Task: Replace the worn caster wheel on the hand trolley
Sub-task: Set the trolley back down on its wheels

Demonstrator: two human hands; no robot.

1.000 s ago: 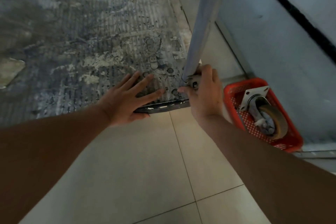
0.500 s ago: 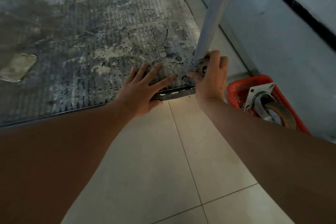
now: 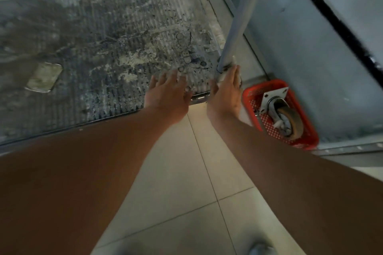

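Trolley deck (image 3: 99, 43) on the tiled floor (image 3: 176, 172), near corner at handle post (image 3: 238, 23) | head view: left hand (image 3: 167, 94) flat on deck, fingers straight, holding nothing; right hand (image 3: 226, 91) straight-fingered against post base | caster wheel (image 3: 284, 118) in red basket (image 3: 310, 138), just beside | advice: grip deck edge and post firmly, tip slowly to expose underside.

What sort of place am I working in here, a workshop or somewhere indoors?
Probably an indoor utility or storage area, not a fitted workshop. The floor is pale tile, a metal-framed wall panel runs along the right, and a caster wheel sits in a red basket on the ground beside the trolley deck.
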